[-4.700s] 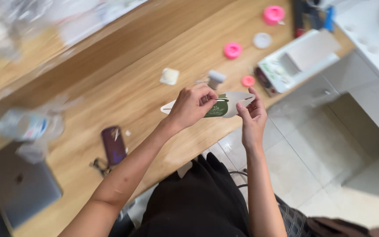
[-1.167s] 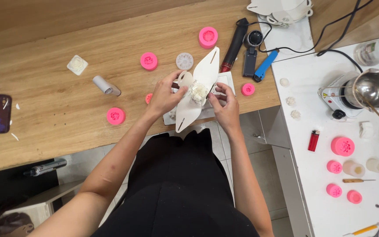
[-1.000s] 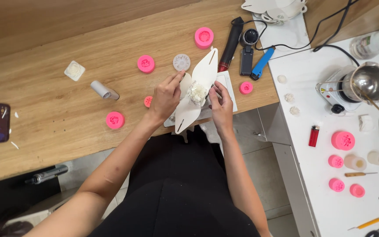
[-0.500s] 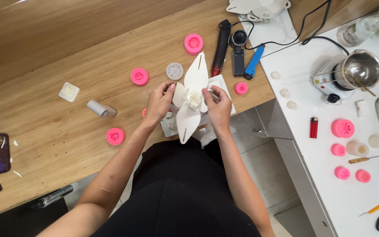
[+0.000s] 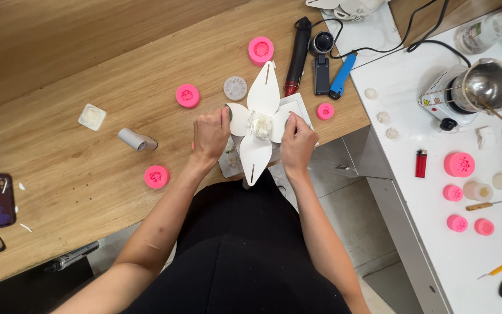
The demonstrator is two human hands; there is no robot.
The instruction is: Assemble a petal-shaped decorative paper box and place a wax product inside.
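Two bare hands hold one white petal-shaped flat card cutout (image 5: 261,125) at the near edge of the pale wooden table (image 5: 88,70), a small white waxy flower piece (image 5: 261,123) at its centre. Left hand (image 5: 210,135) pinches the left petal; right hand (image 5: 296,141) pinches the right petal, both grips narrow and closed on card. Judged light, thin, easily creased; best taken by petal edges, clear of the likely fragile centre. Nearby: round pink silicone moulds (image 5: 187,95), grey tube (image 5: 136,139).
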